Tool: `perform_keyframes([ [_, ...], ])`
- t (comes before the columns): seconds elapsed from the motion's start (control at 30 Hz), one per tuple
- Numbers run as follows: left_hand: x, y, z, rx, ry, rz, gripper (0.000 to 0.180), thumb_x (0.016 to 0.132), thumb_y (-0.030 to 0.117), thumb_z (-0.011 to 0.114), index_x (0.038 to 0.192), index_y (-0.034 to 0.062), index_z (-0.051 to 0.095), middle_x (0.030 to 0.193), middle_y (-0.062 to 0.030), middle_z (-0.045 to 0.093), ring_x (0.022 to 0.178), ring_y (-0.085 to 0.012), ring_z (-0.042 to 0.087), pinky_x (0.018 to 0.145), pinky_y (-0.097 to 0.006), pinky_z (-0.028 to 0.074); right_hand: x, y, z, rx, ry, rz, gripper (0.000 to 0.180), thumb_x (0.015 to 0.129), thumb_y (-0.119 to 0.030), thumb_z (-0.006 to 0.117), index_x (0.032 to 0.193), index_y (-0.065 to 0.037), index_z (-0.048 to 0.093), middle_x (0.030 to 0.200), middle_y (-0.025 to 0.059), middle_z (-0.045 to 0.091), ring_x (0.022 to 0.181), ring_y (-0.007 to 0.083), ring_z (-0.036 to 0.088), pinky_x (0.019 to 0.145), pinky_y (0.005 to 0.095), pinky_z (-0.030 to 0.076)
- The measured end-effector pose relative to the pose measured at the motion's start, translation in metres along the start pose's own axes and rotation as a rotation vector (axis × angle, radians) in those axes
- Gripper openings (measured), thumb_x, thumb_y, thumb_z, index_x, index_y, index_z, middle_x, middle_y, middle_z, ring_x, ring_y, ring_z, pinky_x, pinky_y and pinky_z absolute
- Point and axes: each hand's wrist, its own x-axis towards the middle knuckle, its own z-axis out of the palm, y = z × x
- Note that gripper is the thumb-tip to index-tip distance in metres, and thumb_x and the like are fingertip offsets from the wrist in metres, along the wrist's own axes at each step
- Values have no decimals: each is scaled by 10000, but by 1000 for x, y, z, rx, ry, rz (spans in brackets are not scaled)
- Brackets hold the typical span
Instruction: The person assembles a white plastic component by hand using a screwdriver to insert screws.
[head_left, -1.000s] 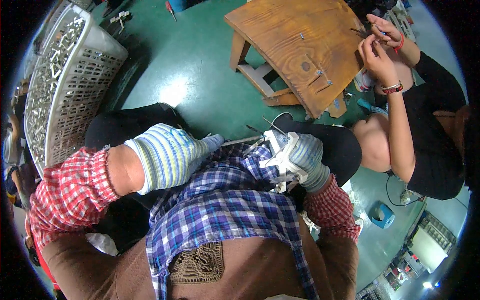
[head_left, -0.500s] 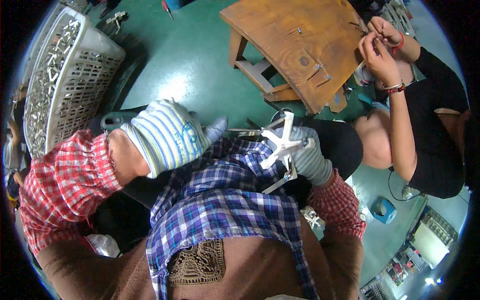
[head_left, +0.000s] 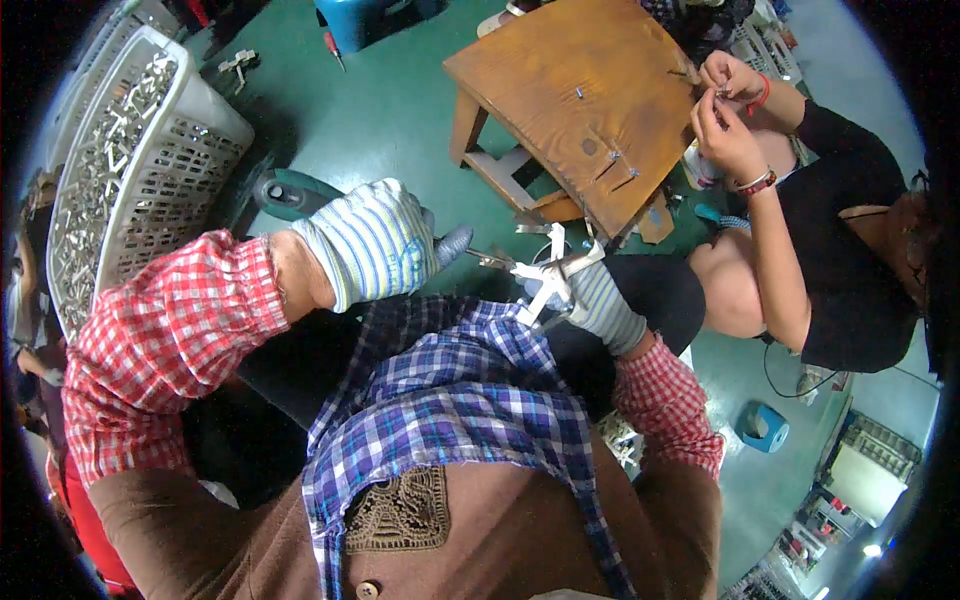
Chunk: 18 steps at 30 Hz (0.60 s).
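Observation:
My left hand [head_left: 372,245], in a striped knit glove, is closed round a power screwdriver. Its dark green rounded body [head_left: 292,192] sticks out behind the hand, and its thin metal shaft [head_left: 482,257] points right from beyond the grey thumb. My right hand [head_left: 603,305], gloved alike, grips a white bracket with several arms [head_left: 552,280] above my right thigh. The shaft's end reaches the bracket's left side; whether it sits on a screw is too small to tell. My right fingers are partly hidden behind the bracket.
A white basket [head_left: 190,150] heaped with small metal parts stands at the left. Ahead, a wooden stool [head_left: 560,70] carries a few bolts. A co-worker's hands [head_left: 728,115] are at its right edge. A red-handled screwdriver [head_left: 332,48] lies on the green floor.
My left hand has moved slightly up and right, bringing the screwdriver closer in line with the bracket. The bracket has turned in my right hand and shifted slightly left.

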Motion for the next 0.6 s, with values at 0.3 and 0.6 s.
perform_keyframes([
  [0.3,-5,12,-23,-498,-250,-376,393,879,142,517,1265,122,589,821,-161,672,755,-360,655,620,-433,512,-5,14,41,-348,550,-13,458,835,-458,656,1120,-99,664,849,61,645,660,208,620,512,338,474],
  [0.6,-9,15,16,-1132,-21,-371,355,878,141,539,1218,115,637,919,-174,687,800,-364,659,703,-409,530,-7,3,37,-227,543,103,209,834,-313,649,758,-119,630,634,87,603,562,285,597,504,412,468],
])
